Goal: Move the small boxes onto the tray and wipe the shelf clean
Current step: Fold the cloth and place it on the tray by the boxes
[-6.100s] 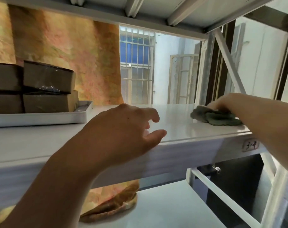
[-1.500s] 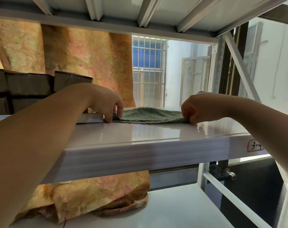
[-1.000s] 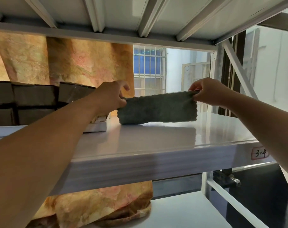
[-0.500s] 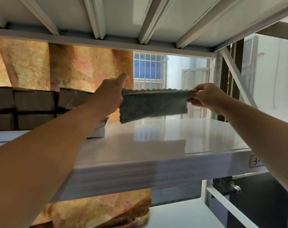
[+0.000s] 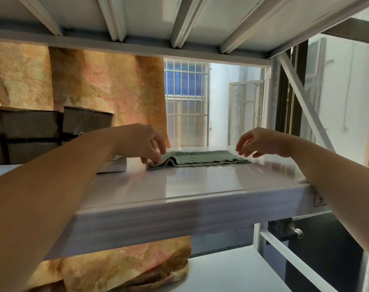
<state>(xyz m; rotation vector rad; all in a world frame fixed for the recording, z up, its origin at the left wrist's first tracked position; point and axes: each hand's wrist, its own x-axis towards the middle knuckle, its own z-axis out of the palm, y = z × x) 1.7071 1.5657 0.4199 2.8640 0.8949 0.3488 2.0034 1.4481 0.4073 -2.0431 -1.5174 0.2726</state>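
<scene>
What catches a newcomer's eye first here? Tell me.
A green terry cloth lies flat on the glossy white metal shelf. The left hand pinches its left corner; the right hand hovers open over its right end. Dark brown boxes sit stacked on a white tray, far left.

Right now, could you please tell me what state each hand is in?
Left hand: pinches the left corner of the green cloth.
Right hand: open, loosely curled above the cloth, holding nothing.

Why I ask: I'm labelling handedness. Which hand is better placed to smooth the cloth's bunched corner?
Left. The left hand pinches the bunched corner of the green cloth beside the tray, while the right hand hovers open above its flat far end, touching nothing.
</scene>
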